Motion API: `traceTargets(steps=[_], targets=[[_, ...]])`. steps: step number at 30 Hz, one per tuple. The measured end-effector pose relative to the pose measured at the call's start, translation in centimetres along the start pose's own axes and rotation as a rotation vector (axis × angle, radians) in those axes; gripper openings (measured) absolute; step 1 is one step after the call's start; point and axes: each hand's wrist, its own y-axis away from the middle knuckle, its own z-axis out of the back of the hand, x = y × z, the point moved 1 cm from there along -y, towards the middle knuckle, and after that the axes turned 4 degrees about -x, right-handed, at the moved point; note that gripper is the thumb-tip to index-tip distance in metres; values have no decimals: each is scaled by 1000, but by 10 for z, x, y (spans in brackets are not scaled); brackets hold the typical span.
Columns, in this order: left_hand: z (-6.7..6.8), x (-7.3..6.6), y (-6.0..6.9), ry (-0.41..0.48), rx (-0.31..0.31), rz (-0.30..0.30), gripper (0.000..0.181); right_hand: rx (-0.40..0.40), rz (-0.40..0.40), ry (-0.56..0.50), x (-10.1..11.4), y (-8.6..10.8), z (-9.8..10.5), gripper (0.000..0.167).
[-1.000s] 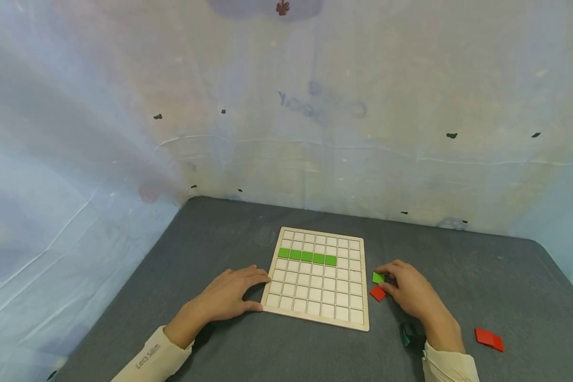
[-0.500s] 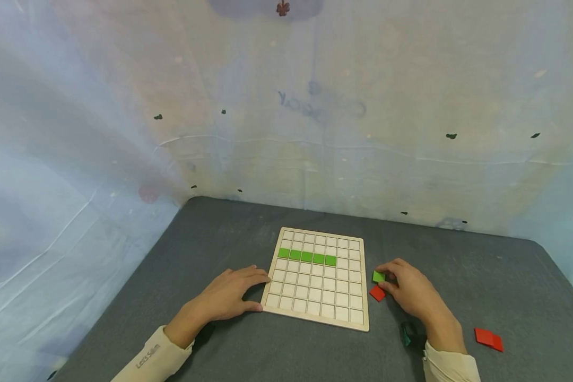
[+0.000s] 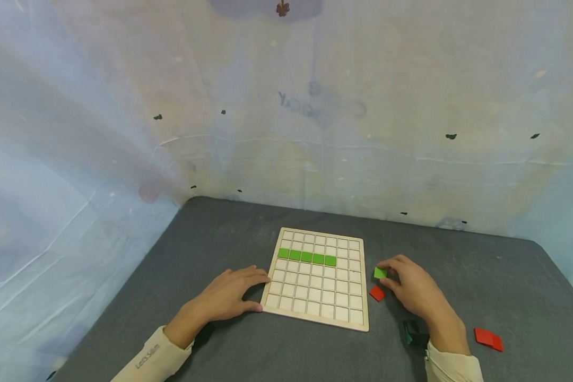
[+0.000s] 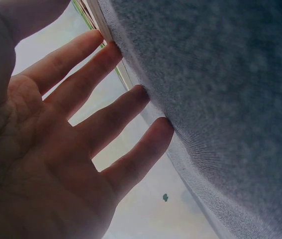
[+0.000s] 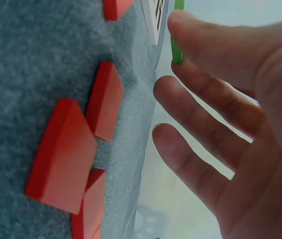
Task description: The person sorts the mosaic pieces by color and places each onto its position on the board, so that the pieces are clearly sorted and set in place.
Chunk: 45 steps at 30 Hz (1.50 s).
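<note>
A pale wooden grid board [image 3: 316, 318] lies on the grey table, with several green tiles [image 3: 307, 257] side by side in one row. My left hand [image 3: 229, 293] touches the board's left edge with fingertips and thumb; the fingers look fairly straight in the left wrist view. Just right of the board, my right hand [image 3: 413, 289] pinches a loose green tile [image 3: 380, 273] between thumb and fingers. The right wrist view shows that tile [image 5: 176, 50] off the cloth, its other fingers extended. A red tile [image 3: 377, 293] rests on the cloth below it.
Overlapping red tiles [image 3: 488, 339] lie at the right of the table; the right wrist view shows several red tiles [image 5: 63, 157] near that hand. A dark strap-like thing [image 3: 413, 334] is at the right wrist. A pale sheet [image 3: 315, 159] hangs behind the table [image 3: 210, 228].
My right hand has raised the green tile slightly, away from the red tile and a little to the right. My left hand and the board stay in place.
</note>
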Motion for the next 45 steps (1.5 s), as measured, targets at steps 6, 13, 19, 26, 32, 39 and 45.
traceTargets(steps=[6,13,19,26,32,39,45], targets=[[2,0,1,-3,2,-3,61,-2,4,3,3,-1,-3,31],[2,2,3,-10,-2,4,62,-18,19,-5,13,-5,-7,32],[1,1,3,0,2,3,63,-12,42,-24,25,-11,-12,33],[0,1,2,3,-2,-6,61,-13,57,-42,35,-19,-17,32],[1,2,2,2,-2,-1,61,16,71,-66,40,-28,-24,31],[0,2,2,2,-7,-4,61,47,84,-122,44,-38,-33,31],[2,2,1,1,-4,-10,60,64,75,-136,42,-45,-36,32]])
